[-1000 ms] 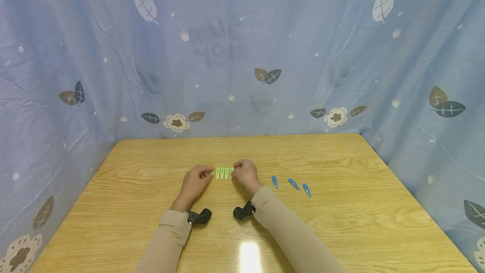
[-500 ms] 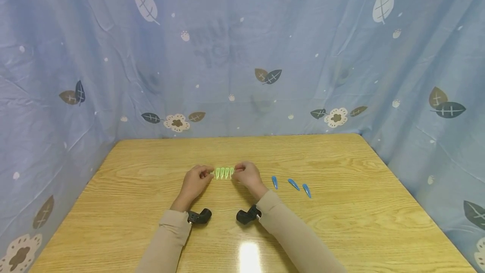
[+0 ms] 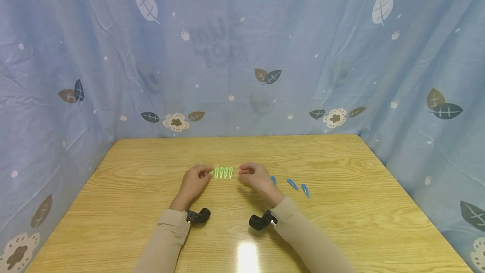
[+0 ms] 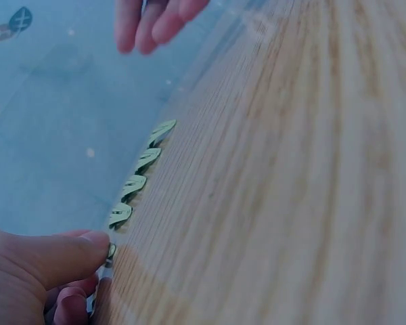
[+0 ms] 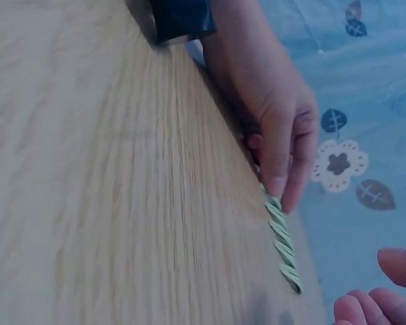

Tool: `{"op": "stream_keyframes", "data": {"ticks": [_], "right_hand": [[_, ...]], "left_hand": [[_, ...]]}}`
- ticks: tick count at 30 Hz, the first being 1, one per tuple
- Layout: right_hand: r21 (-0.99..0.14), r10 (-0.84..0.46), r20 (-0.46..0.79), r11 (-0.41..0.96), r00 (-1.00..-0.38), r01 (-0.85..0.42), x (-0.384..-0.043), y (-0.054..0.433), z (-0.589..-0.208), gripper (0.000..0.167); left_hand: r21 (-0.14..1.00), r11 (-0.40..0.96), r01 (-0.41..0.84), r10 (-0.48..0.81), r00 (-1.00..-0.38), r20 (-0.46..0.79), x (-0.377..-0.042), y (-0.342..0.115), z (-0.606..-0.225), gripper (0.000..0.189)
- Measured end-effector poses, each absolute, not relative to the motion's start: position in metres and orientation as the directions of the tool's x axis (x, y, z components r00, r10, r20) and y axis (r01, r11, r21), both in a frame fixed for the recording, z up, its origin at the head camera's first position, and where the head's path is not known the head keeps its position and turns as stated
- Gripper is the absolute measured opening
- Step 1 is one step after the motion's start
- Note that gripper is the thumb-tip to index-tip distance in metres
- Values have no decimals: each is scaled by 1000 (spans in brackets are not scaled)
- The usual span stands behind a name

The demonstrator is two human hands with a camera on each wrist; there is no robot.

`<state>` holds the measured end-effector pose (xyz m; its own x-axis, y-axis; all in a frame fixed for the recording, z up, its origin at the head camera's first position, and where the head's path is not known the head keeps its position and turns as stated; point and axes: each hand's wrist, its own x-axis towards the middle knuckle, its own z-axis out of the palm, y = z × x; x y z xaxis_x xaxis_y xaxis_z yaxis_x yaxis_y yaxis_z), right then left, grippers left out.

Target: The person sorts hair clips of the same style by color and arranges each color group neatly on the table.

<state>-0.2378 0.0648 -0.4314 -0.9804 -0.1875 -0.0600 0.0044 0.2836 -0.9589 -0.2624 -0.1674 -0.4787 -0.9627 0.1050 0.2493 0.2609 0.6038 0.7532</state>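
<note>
Several light green snap hair clips (image 3: 221, 173) lie side by side in a row on the table. At the row's left end my left hand (image 3: 195, 182) pinches a green hair clip (image 4: 111, 251) between thumb and fingers, which partly cover it. Just right of the row, my right hand (image 3: 259, 180) hovers apart from the clips with loosely bent fingers and nothing between them. From the right wrist view, the green hair clips (image 5: 285, 247) run away from the left hand's fingertips, and my right fingers (image 5: 379, 308) show at the lower right corner.
Blue snap hair clips lie to the right: one (image 3: 273, 179) partly behind my right hand, a slanted one (image 3: 292, 184) and another (image 3: 305, 191) farther right. The wooden table (image 3: 341, 231) ends at a blue patterned curtain (image 3: 242, 54). Black cameras sit on both wrists.
My right hand has let go of the right end of the green row and moved right, uncovering the last green clip. The left hand stays in place.
</note>
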Motion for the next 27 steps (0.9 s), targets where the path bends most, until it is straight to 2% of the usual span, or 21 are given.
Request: {"op": "stream_keyframes", "data": {"ticks": [9, 18, 27], "right_hand": [[-970, -214, -30, 243, -976, -24, -221, 97, -426, 40], [-956, -229, -25, 290, -973, -44, -197, 134, -430, 43], [-953, -277, 39, 280, -960, -119, -173, 166, -435, 43]], "left_hand": [[753, 606, 255, 106, -965, 242, -262, -168, -478, 20], [752, 608, 256, 106, -964, 243, -263, -167, -479, 20], [756, 605, 250, 104, -966, 236, -262, -168, -479, 20]]}}
